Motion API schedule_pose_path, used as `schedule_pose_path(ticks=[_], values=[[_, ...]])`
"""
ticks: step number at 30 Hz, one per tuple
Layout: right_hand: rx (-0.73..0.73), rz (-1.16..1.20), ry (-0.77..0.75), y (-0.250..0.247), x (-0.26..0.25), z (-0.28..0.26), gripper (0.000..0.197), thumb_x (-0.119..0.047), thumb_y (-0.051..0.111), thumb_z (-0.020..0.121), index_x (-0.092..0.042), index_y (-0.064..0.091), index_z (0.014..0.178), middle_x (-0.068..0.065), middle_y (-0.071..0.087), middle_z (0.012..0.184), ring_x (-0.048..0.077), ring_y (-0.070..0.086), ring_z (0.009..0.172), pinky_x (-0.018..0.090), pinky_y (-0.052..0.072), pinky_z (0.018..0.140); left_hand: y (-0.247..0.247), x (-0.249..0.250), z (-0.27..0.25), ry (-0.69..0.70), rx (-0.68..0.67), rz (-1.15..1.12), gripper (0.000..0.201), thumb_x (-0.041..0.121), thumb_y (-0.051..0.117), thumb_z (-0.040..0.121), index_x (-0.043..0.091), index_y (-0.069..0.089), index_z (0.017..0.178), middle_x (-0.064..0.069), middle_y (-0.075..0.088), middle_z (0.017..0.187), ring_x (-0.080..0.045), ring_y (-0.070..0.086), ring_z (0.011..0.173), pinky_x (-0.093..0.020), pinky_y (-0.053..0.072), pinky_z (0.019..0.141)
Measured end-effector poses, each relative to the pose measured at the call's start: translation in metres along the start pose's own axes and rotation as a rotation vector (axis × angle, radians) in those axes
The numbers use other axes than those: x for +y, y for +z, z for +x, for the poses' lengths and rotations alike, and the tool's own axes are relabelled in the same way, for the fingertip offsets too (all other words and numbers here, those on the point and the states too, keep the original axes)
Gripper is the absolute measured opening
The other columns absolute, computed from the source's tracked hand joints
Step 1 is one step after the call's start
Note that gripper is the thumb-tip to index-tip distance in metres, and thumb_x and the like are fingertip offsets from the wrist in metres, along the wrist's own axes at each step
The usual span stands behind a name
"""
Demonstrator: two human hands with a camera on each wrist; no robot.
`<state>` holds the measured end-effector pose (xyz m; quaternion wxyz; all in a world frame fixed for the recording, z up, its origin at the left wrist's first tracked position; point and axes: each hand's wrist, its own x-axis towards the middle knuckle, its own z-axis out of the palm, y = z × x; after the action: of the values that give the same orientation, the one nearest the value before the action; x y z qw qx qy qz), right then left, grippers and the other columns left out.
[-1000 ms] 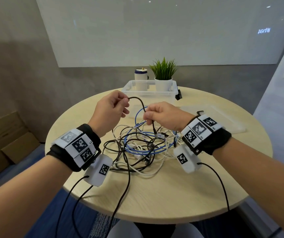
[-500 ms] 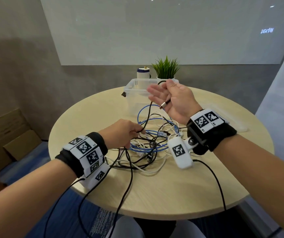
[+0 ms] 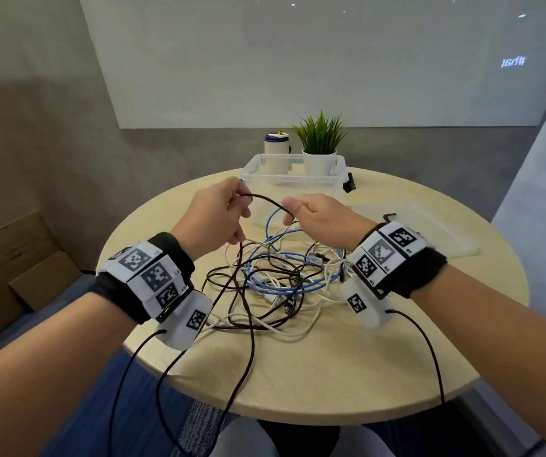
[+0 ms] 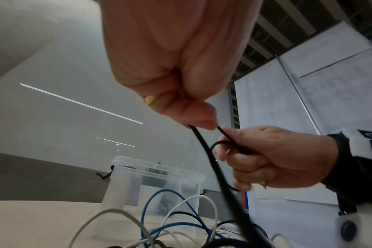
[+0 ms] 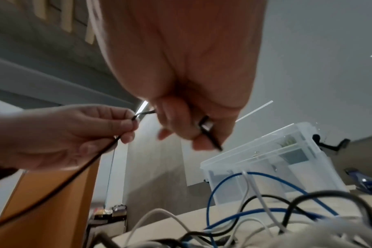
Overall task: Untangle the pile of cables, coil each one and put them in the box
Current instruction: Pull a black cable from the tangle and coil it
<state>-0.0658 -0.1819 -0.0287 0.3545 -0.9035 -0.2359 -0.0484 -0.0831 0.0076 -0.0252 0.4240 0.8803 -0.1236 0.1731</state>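
Your left hand is raised over the far side of the round table, its fingers curled and pinching the black cable. From that pinch one run drops down through the tangle and trails off the near table edge. The other run arches rightward, a short span lying left to right, into your right hand, which pinches it too; the left wrist view shows a small loop of the same cable already gathered in those right fingers.

Below and between your hands sits the pile of cables, black, white and blue strands crossing one another on the tabletop. The blue cable loops up just under your right hand. Straight ahead, beyond both hands, the clear box stands open.

The long free tail hangs from your left side, so I judge your left hand should feed length rightward while the right winds the coil.
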Motion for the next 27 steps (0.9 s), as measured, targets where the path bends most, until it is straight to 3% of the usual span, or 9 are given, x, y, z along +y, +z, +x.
schedule_pose_path(ticks=[5,9,11,13,16,20,22,24,27], values=[[-0.100,0.496,0.037,-0.004,-0.004,0.000,0.040,-0.031,0.040,0.102,-0.014,0.045,0.066,-0.006,0.028,0.047,0.007,0.022,0.038,0.019,0.020,0.038,0.007,-0.008,-0.006,-0.070,-0.081,0.034,0.011,0.012,0.047,0.097,0.011,0.058,0.094,-0.005,0.063,0.084,-0.008,0.057,0.039,-0.018,0.044,0.038],[0.052,0.936,0.092,-0.013,-0.009,0.003,0.038,-0.029,0.032,0.104,-0.013,0.045,0.072,0.000,0.048,0.048,0.011,0.040,0.038,0.021,0.030,0.041,0.024,-0.008,-0.024,-0.098,-0.303,0.064,0.014,0.012,0.048,0.096,0.008,0.062,0.098,-0.006,0.066,0.083,-0.009,0.057,0.040,-0.022,0.049,0.042],[0.075,1.106,0.099,-0.015,-0.013,0.001,0.038,-0.026,0.029,0.105,-0.010,0.048,0.077,0.010,0.066,0.069,0.019,0.064,0.058,0.026,0.050,0.053,0.032,-0.005,-0.032,-0.108,-0.397,0.042,0.015,0.009,0.048,0.096,0.005,0.062,0.101,-0.006,0.064,0.079,-0.009,0.057,0.039,-0.022,0.050,0.043],[0.095,1.205,0.081,-0.012,-0.014,0.003,0.037,-0.023,0.028,0.105,-0.006,0.051,0.082,0.019,0.068,0.095,0.028,0.069,0.089,0.035,0.057,0.075,0.035,-0.002,-0.036,-0.114,-0.477,0.026,0.015,0.007,0.048,0.095,0.004,0.060,0.102,-0.006,0.064,0.077,-0.009,0.057,0.040,-0.021,0.049,0.042],[0.196,1.073,0.076,-0.008,-0.010,0.009,0.031,-0.018,0.033,0.104,-0.008,0.058,0.089,0.018,0.060,0.110,0.026,0.058,0.112,0.034,0.048,0.092,0.033,0.001,-0.042,-0.121,-0.616,0.030,0.011,0.005,0.052,0.092,0.007,0.057,0.102,-0.005,0.066,0.074,-0.012,0.058,0.042,-0.021,0.047,0.043],[0.263,0.466,-0.015,-0.012,-0.004,0.006,0.023,-0.018,0.045,0.100,-0.015,0.066,0.096,0.004,0.065,0.100,0.008,0.058,0.100,0.017,0.039,0.086,0.028,0.004,-0.050,-0.121,-0.782,0.035,0.008,0.006,0.050,0.094,0.001,0.052,0.099,-0.006,0.065,0.073,-0.012,0.060,0.044,-0.019,0.045,0.042],[0.181,0.164,-0.026,-0.014,-0.005,0.002,0.021,-0.018,0.047,0.098,-0.010,0.066,0.097,0.004,0.063,0.084,0.004,0.057,0.078,0.016,0.041,0.069,0.026,0.006,-0.047,-0.104,-0.669,0.036,0.007,0.009,0.045,0.097,0.004,0.050,0.096,-0.009,0.063,0.073,-0.012,0.059,0.041,-0.019,0.044,0.039],[0.091,-0.027,-0.017,-0.011,-0.005,0.000,0.021,-0.016,0.048,0.097,0.001,0.062,0.095,0.014,0.062,0.091,0.012,0.061,0.080,0.025,0.045,0.071,0.022,0.007,-0.040,-0.086,-0.500,0.026,0.010,0.011,0.042,0.098,0.010,0.049,0.091,-0.009,0.061,0.073,-0.013,0.059,0.041,-0.021,0.046,0.039],[-0.025,0.032,0.055,-0.004,-0.004,-0.004,0.026,-0.019,0.040,0.101,-0.004,0.053,0.084,0.014,0.062,0.072,0.009,0.059,0.055,0.022,0.045,0.059,0.016,0.010,-0.028,-0.056,-0.245,-0.023,0.017,0.010,0.041,0.098,0.016,0.049,0.084,-0.007,0.059,0.074,-0.014,0.062,0.045,-0.023,0.050,0.044]])
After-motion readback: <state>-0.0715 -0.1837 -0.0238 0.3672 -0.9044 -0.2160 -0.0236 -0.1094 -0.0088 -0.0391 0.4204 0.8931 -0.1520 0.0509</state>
